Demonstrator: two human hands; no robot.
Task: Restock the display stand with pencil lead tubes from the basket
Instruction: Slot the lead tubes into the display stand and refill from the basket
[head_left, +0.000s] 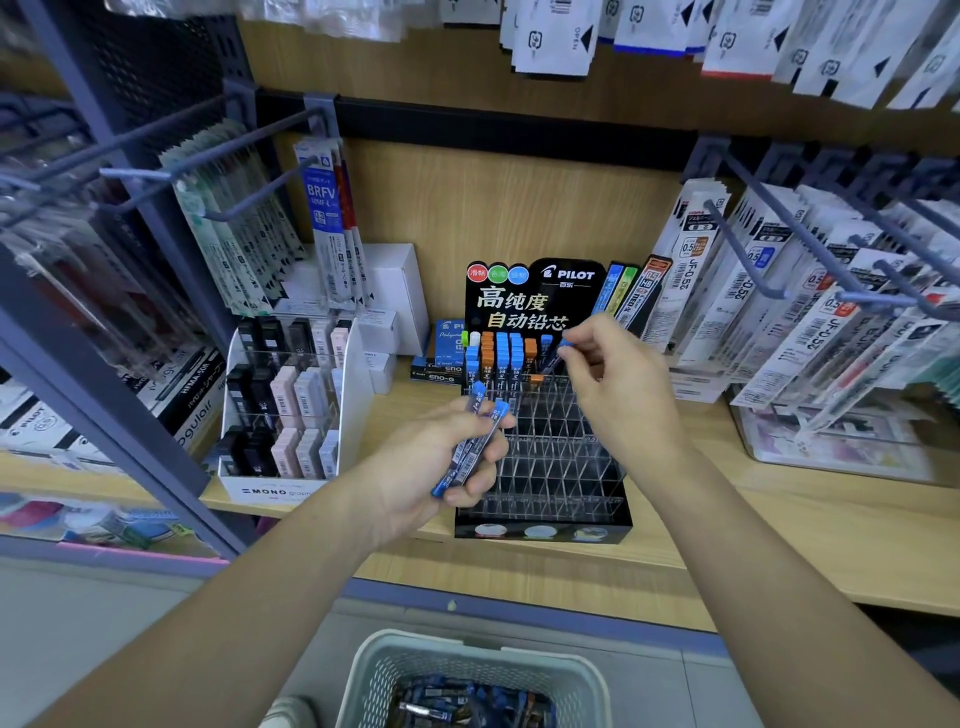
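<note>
One blue-capped lead tube (555, 359) is pinched by the right hand (618, 384) above the rear rows of the display stand (561, 467); the left hand (436, 467) grips spare tubes (470, 441). Best lower it upright into an empty cell.

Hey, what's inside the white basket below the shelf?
The basket holds a loose pile of pencil lead tubes, mostly blue-capped, lying flat. Its lower part is cut off by the frame edge, so how full it is cannot be seen.
</note>
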